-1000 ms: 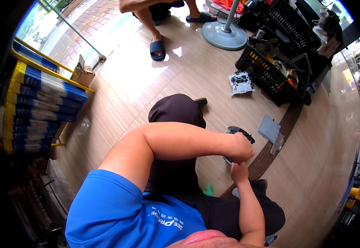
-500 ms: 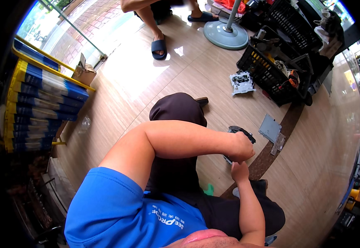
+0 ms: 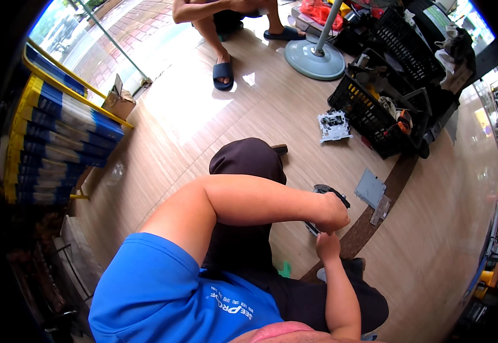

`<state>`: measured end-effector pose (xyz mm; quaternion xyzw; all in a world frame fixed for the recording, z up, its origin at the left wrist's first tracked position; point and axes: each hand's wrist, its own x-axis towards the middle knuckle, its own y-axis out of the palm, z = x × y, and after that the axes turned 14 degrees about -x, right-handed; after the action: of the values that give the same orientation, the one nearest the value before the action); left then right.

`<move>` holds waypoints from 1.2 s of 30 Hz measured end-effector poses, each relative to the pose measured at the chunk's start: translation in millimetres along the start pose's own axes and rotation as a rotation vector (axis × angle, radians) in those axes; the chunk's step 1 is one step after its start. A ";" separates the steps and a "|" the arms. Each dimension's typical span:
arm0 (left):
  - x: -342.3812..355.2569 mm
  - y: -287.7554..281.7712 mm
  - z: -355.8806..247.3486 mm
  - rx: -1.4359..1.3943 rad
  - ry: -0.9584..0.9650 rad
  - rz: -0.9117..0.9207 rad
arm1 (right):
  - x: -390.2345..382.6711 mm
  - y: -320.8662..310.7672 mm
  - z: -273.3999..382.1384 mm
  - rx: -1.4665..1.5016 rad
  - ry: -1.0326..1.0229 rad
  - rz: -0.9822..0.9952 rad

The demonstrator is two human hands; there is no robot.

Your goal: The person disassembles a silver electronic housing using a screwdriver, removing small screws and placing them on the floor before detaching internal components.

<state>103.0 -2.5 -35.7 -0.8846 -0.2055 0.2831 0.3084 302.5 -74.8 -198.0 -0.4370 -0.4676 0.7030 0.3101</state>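
Observation:
My left arm reaches across to the right, and my left hand [image 3: 333, 214] is closed over a black and grey part [image 3: 331, 191]. Most of that part is hidden by the hand, so its kind cannot be made out. Just below it my right hand [image 3: 328, 246] is held in a closed pinch, its fingertips meeting the underside of the left hand. Whatever sits between the right fingertips is too small to name. Both hands are above the tiled floor beside my bent knee [image 3: 248, 160].
A flat grey plate [image 3: 370, 188] and a perforated metal strip [image 3: 380, 210] lie right of my hands. Farther off are a white frame part [image 3: 334, 126], black crates [image 3: 369, 108] of parts and a round stand base [image 3: 316, 59]. A person in dark slippers [image 3: 223, 74] sits opposite.
The view has tilted slightly, so the far floor shows lower and more of the other person's arms appears. My hands stay together on the part, with the right wrist slightly shifted.

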 end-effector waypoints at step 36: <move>-14.1 -28.4 15.5 -0.034 -0.037 -0.197 | 12.6 -5.7 0.5 -0.090 -0.174 -0.272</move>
<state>77.3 17.1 -21.7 -0.8599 -0.3017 0.2640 0.3160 296.8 -62.3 -196.7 -0.3204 -0.5785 0.6681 0.3410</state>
